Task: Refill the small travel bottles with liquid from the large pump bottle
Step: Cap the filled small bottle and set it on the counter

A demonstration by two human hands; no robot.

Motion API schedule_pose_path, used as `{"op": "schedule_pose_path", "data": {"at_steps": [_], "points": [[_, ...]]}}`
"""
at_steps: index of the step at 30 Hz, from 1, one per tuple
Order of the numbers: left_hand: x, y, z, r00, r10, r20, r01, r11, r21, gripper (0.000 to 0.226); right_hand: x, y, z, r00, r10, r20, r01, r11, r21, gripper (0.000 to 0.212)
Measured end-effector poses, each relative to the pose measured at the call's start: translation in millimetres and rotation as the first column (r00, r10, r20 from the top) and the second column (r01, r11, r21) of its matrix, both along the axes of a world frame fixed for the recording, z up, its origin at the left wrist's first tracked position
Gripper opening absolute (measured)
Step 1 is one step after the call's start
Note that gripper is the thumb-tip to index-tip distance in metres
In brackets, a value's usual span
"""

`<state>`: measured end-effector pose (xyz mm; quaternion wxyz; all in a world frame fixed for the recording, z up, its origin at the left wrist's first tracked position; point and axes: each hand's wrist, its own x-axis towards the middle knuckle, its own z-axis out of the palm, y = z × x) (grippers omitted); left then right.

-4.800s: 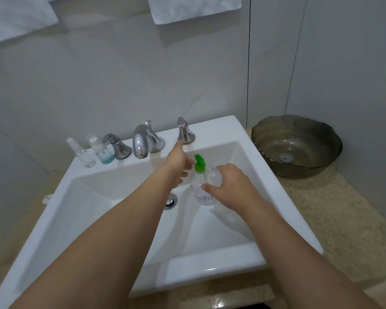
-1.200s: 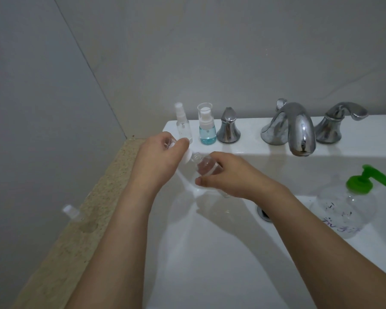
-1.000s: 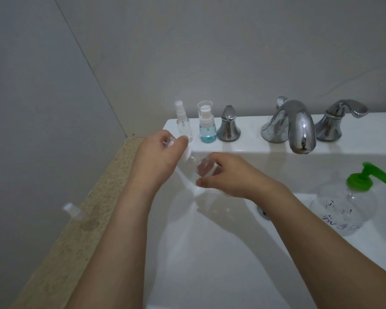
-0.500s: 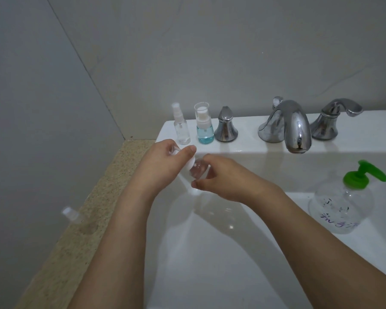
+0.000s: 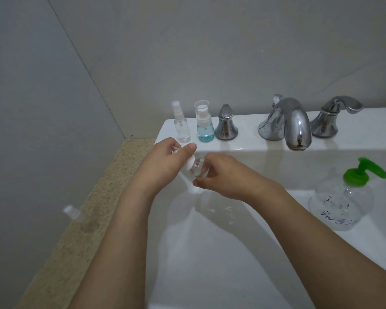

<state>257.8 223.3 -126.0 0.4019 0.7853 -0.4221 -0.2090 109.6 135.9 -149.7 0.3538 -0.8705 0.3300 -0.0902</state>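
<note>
**Head view: both hands on one small clear bottle over the sink**

Head cam, looking down into the white sink (image 5: pixel 210 253). Left hand (image 5: pixel 163 166) and right hand (image 5: pixel 221 177) meet above the basin's back-left area, with a small clear travel bottle (image 5: pixel 198 169) between them, lying roughly sideways. Right hand's fingers are curled round the bottle body, thumb underneath. Left hand's fingers and thumb are pinched on the white cap (image 5: pixel 190 164) at the bottle's left end — can't tell if the cap is seated or loose.

On the sink's back ledge, upright, left to right:
- clear spray bottle (image 5: pixel 181 126) with a white nozzle
- blue-liquid bottle (image 5: pixel 204 126) with a clear overcap, just beside it
- chrome left handle (image 5: pixel 226 123), spout (image 5: pixel 292 123), right handle (image 5: pixel 334 119)

Large pump bottle (image 5: pixel 339 204) — clear round body, green pump head, purple writing on the front — stands inside the basin on the right slope, well apart from both hands. Looks mostly empty, but liquid level is hard to read.

A small clear cap-like piece (image 5: pixel 71 211) sits on the speckled counter (image 5: pixel 76 241) left of the sink, blurred.
</note>
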Motion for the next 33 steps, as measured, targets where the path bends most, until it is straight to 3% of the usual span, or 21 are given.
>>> {"op": "schedule_pose_path", "data": {"at_steps": [2,5,9,14,17,21,26,30,33], "points": [[0.3,-0.1,2.4,0.996,-0.070,-0.056,0.066,0.995,-0.069,0.031,-0.6,-0.7,0.0,1.000,-0.014,0.026,0.013,1.000,0.020,0.035],[-1.5,-0.1,0.6,0.989,-0.128,-0.077,0.124,0.991,-0.052,0.021,-2.5,-2.8,-0.5,0.999,-0.021,0.033,0.020,0.999,0.026,0.036],[-1.2,-1.8,-4.7,0.997,-0.046,-0.058,0.046,0.999,-0.005,0.036,-3.1,-1.9,0.5,1.000,-0.009,0.002,0.009,1.000,-0.006,0.038],[-2.0,-1.4,-2.2,0.991,-0.058,-0.121,0.056,0.998,-0.021,0.023,-2.7,-1.5,3.2,1.000,-0.010,0.006,0.010,1.000,0.003,0.037],[-1.6,-2.4,-5.2,0.999,-0.016,-0.040,0.016,1.000,0.006,0.035,-2.5,-1.0,2.5,1.000,-0.003,-0.011,0.003,1.000,-0.005,0.038],[-1.8,-3.2,-4.5,0.995,-0.072,-0.069,0.072,0.997,0.002,0.022,-3.6,-2.1,2.3,1.000,-0.016,-0.006,0.016,1.000,0.010,0.040],[-1.8,-4.9,-9.2,1.000,-0.005,0.024,0.004,1.000,0.019,0.035,-3.2,-1.9,0.5,1.000,-0.007,-0.027,0.007,1.000,0.007,0.039],[-4.0,-3.6,-2.4,0.992,-0.074,-0.098,0.076,0.997,0.016,0.022,-3.9,-3.4,1.7,1.000,-0.011,-0.012,0.011,1.000,0.016,0.040],[-5.8,-3.4,-1.9,0.990,-0.031,-0.135,0.035,0.999,0.021,0.028,-4.1,-3.3,2.3,1.000,-0.008,-0.012,0.008,1.000,0.018,0.040]]}}
